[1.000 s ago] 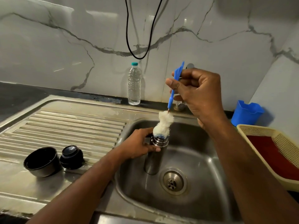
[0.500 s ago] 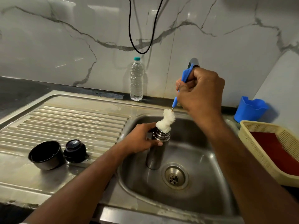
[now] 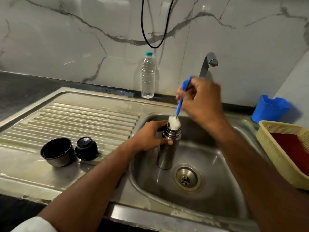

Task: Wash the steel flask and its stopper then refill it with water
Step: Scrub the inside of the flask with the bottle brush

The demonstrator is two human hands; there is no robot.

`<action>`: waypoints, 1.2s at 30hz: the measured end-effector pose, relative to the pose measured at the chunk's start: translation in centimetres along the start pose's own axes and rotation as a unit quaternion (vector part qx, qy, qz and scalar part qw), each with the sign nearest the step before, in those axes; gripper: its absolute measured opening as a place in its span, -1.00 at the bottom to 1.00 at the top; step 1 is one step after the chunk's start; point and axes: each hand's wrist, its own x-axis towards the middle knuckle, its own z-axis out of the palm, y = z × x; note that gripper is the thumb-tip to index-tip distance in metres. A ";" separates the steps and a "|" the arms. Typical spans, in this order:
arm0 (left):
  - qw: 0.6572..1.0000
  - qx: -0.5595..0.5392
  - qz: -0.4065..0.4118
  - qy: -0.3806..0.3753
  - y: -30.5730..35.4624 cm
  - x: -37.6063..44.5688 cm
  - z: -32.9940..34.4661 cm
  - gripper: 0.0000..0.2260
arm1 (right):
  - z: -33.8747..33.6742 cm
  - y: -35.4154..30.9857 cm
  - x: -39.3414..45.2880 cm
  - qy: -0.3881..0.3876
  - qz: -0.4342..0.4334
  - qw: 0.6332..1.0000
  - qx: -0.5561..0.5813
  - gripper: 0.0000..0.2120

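The steel flask [image 3: 168, 153] stands upright in the sink basin [image 3: 209, 164], just left of the drain. My left hand [image 3: 150, 136] grips it around the neck below the threaded rim. My right hand [image 3: 200, 99] holds the blue handle of a bottle brush [image 3: 179, 108], and the brush's white sponge head [image 3: 174, 122] sits mostly inside the flask's mouth. The black stopper [image 3: 86, 148] and the dark cup lid [image 3: 56, 152] rest side by side on the drainboard at the left.
A tap [image 3: 208, 63] rises behind my right hand. A clear plastic water bottle [image 3: 148, 76] stands against the marble wall. At the right are a blue plastic holder [image 3: 270, 108] and a yellow basket [image 3: 274, 148] with a red inside. A black cable [image 3: 155, 30] hangs above.
My right hand has dropped, pushing the sponge head from above the rim down into the flask's mouth. The left hand keeps its hold on the flask.
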 end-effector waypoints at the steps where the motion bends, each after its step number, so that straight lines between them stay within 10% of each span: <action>1: 1.000 -0.002 0.005 0.000 0.1 0.0 0.0 -0.37 | -0.5 -0.4 0.2 0.031 -0.017 0.999 0.005 -0.94; 7: 1.000 -0.005 0.020 -0.001 0.1 0.0 0.1 -0.43 | 1.5 0.4 -2.3 -0.046 -0.006 0.999 -0.026 -0.92; 12: 1.000 0.007 0.012 0.000 0.0 0.2 0.1 -0.39 | -0.5 -0.9 -1.1 0.084 -0.046 0.995 -0.007 -0.94; 16: 1.000 0.009 0.009 0.001 0.2 0.0 0.1 -0.42 | 2.1 0.4 -2.2 -0.038 -0.009 0.998 -0.043 -0.93; 22: 1.000 0.018 0.004 -0.009 -0.1 0.1 -0.1 -0.37 | -0.2 -0.2 -0.8 0.102 -0.042 0.994 -0.007 -0.97; 26: 1.000 0.019 0.006 -0.010 0.1 0.1 0.0 -0.38 | 2.0 1.1 -1.6 -0.019 0.003 0.999 -0.035 -0.93; 31: 1.000 0.011 0.021 -0.007 0.0 0.1 0.1 -0.37 | -0.7 0.0 0.0 0.110 -0.060 0.992 0.017 -0.96; 36: 0.999 0.020 0.031 0.003 0.0 0.1 0.2 -0.39 | 1.6 1.6 -0.7 -0.022 -0.015 1.000 0.017 -0.94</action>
